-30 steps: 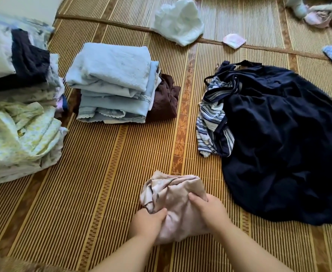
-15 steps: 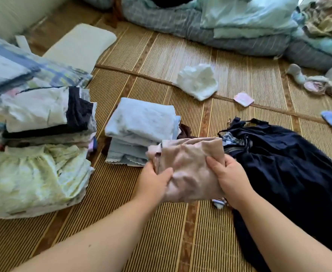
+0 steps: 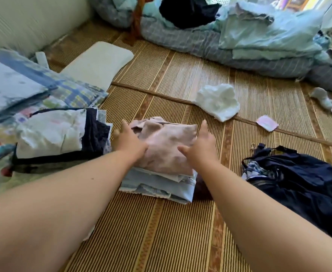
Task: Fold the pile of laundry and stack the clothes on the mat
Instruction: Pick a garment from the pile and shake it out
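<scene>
Partly hiding the blue stack (image 3: 157, 185), both open hands (image 3: 128, 141) (image 3: 201, 147) flank the folded pink garment (image 3: 167, 146).

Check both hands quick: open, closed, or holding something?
Left hand: open, fingers straight, resting on the pink folded garment.
Right hand: open, fingers straight, touching the same garment.

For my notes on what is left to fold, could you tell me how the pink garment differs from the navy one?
The pink garment is folded; the navy garment lies crumpled. Pink tops the blue stack; navy sits directly on the mat. Both hands flank pink; neither touches navy.
</scene>
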The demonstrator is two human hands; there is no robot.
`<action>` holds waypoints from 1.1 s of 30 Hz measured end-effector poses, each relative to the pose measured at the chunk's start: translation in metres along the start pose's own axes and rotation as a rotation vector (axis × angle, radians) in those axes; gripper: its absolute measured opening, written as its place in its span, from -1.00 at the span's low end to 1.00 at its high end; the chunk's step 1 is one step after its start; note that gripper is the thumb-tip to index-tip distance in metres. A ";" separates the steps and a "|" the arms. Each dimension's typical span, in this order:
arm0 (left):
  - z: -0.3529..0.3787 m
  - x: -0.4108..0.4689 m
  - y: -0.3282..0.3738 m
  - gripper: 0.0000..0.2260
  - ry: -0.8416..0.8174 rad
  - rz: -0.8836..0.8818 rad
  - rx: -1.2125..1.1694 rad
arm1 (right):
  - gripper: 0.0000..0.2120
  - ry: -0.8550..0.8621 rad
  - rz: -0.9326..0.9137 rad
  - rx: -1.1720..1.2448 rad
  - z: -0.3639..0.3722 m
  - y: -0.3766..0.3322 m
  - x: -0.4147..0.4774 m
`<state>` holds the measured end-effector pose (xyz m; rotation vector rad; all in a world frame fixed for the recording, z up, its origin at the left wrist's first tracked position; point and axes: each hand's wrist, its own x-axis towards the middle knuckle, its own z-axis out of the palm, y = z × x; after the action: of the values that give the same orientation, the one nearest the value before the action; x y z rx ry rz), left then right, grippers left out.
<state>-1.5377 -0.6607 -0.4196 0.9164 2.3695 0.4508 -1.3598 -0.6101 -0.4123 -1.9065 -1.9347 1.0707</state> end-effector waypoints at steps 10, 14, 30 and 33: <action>0.023 0.016 -0.019 -0.35 -0.171 0.218 0.401 | -0.18 -0.177 -0.164 -0.580 0.018 0.031 0.024; 0.021 0.019 -0.005 -0.41 -0.131 0.211 0.297 | -0.17 -0.164 -0.129 -0.483 0.011 0.032 0.027; 0.167 -0.142 0.116 -0.41 -0.356 0.774 0.386 | -0.16 0.244 0.300 -0.105 -0.094 0.247 -0.077; 0.233 -0.172 0.136 -0.38 -0.486 0.788 0.456 | -0.07 0.251 0.521 -0.229 -0.120 0.314 -0.101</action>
<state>-1.2223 -0.6588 -0.4734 1.9259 1.6156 -0.0567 -1.0289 -0.6979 -0.4907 -2.6182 -1.5137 0.6856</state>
